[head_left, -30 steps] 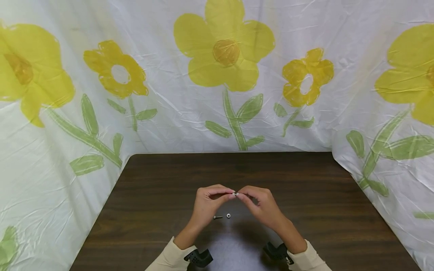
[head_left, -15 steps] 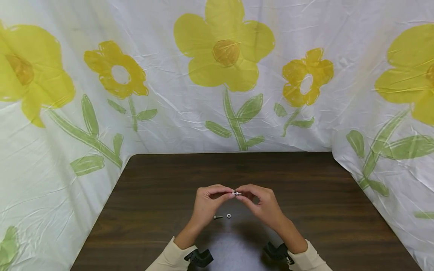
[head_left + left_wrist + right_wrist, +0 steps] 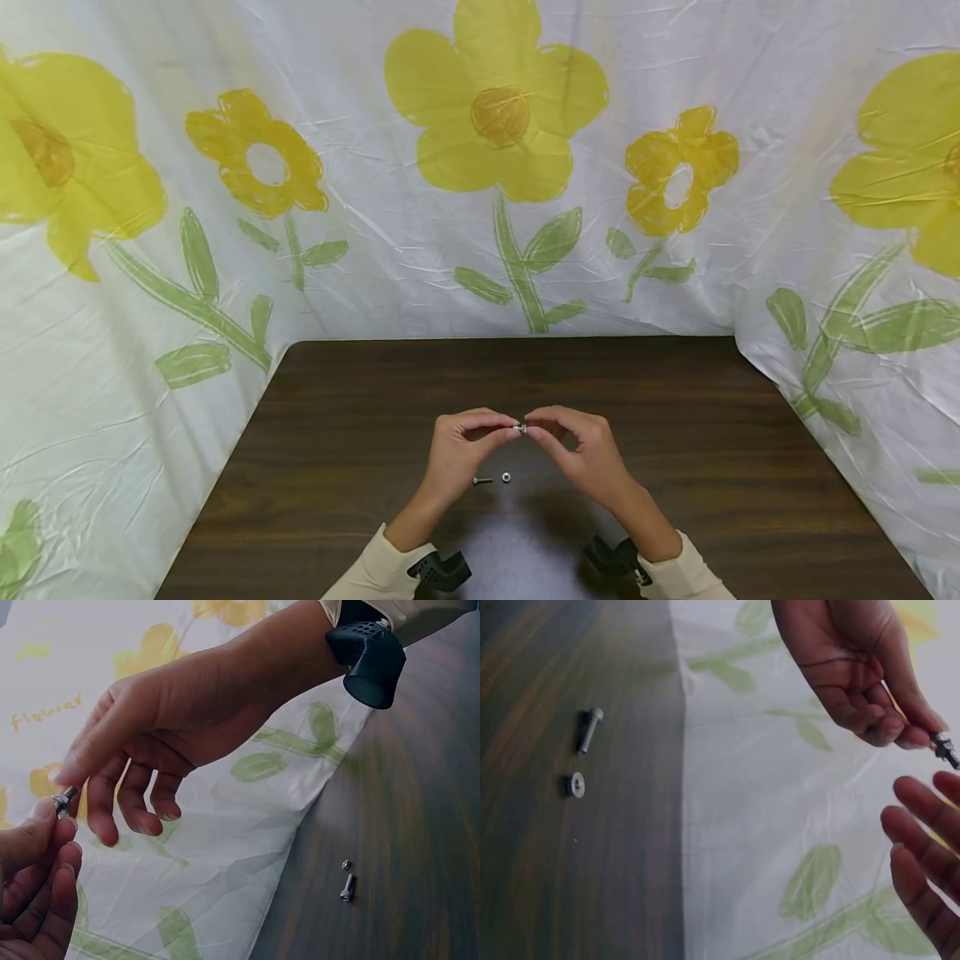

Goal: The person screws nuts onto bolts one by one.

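Observation:
My left hand (image 3: 459,446) pinches a small silver bolt (image 3: 521,428) between thumb and fingertips, above the table. In the left wrist view a nut (image 3: 60,802) sits on the bolt, and the threaded end points toward my right hand (image 3: 581,446). The right thumb and index fingertip stand slightly apart around that end, close to the nut. In the right wrist view the bolt's tip shows bare, and the other right fingers (image 3: 922,862) are spread loosely. A second bolt (image 3: 590,731) lies on the table with a flanged nut (image 3: 576,784) near its threaded end.
The dark wooden table (image 3: 360,383) extends beneath both hands. A white cloth with yellow flowers (image 3: 337,317) hangs behind and along its sides. Each wrist wears a black camera mount, such as the left one (image 3: 441,572).
The right fingertips came off the bolt half a second ago, baring its threaded end, and have since shifted slightly back around it. The left hand stays in place.

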A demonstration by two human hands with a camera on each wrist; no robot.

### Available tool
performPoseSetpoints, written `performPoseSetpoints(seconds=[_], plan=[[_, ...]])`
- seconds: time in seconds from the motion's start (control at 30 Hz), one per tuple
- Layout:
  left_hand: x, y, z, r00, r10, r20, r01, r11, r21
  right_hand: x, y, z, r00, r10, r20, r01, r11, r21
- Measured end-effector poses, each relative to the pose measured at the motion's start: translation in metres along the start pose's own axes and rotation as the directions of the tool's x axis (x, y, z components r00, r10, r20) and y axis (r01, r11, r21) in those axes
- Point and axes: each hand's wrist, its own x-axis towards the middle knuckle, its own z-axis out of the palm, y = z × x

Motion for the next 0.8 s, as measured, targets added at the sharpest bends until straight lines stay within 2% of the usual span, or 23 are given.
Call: performPoseSetpoints(seconds=[0.33, 0.63, 0.8], plan=[[-0.0002, -0.0002, -0.0014, 1.000, -0.008, 0.001, 0.008, 1.000, 0.015, 0.0016, 0.0037, 0.0017, 0.995, -0.099, -0.010, 0.099, 0.995, -0.003], [-0.0005, -0.0005, -0.0002, 1.000, -0.002, 0.004, 0.002, 1.000, 0.009, -0.0006, 0.0002, 0.0009, 0.998, -0.017, 0.056, 0.019, 0.999, -0.041], [-0.0004, -0.0007, 0.0009, 1.000, 0.002, 0.013, -0.002, 1.000, -0.008, -0.0006, -0.0011, 0.0006, 0.998, 0.016, 0.057, -0.014, 0.999, -0.046]])
